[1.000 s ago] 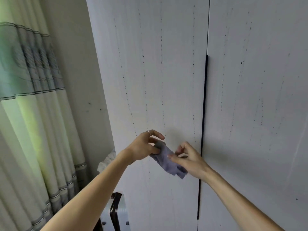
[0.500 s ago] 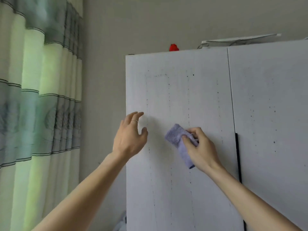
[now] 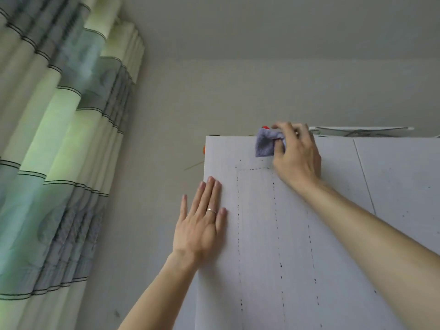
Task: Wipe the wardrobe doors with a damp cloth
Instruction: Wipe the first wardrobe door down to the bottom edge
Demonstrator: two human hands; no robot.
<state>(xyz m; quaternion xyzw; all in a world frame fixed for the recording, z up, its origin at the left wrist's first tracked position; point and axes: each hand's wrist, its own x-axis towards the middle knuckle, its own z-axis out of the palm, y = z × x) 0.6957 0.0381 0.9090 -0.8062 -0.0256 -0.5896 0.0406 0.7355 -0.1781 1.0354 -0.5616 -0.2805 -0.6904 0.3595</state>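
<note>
The white wardrobe's left door [image 3: 262, 234] fills the lower middle, marked with dotted dark lines. A second door [image 3: 400, 177] lies to its right across a thin seam. My right hand [image 3: 296, 156] grips a folded lilac cloth [image 3: 265, 145] and holds it against the left door's top edge. My left hand [image 3: 202, 220] lies flat with straight fingers on the door's left edge, a ring on one finger.
Green and grey striped curtains [image 3: 62, 151] hang at the left. A beige wall [image 3: 178, 110] and the ceiling sit behind. On top of the wardrobe lie a small red object [image 3: 265, 127] and a flat white item [image 3: 362, 131].
The view has tilted upward. My right hand has carried the cloth from mid-door up to the top edge. My left hand let go of the cloth and now lies flat on the door.
</note>
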